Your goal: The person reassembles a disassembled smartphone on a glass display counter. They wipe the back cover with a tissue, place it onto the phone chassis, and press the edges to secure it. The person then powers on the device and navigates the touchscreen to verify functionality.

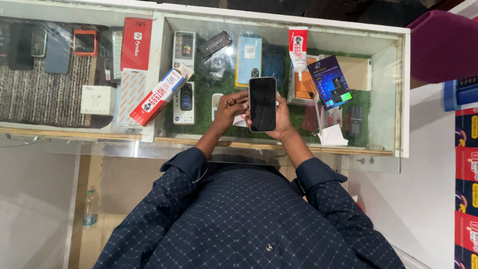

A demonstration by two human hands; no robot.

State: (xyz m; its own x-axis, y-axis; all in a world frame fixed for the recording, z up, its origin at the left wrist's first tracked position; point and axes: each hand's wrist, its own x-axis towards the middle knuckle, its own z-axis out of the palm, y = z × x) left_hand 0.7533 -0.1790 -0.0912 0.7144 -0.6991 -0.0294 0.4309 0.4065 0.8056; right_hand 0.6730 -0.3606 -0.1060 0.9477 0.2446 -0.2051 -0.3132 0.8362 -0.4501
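glass display counter (388,94) spans the top of view, w/ boxed phones and handsets under the glass. on the glass: long red-white box (160,95) lying tilted at left, dark blue box (329,82) at right, red-white glue tube (298,49) nozzle down near it, white folded paper (332,135) by the front edge. smartphone (262,103), black screen up, held upright above counter centre, just in front of the person's chest. right hand (282,122) cups it from behind/below, fingers closed round its edge. left hand (230,107) fingers curled, tips touching phone's left edge; small white-red bit (240,119) under it, can't tell what.
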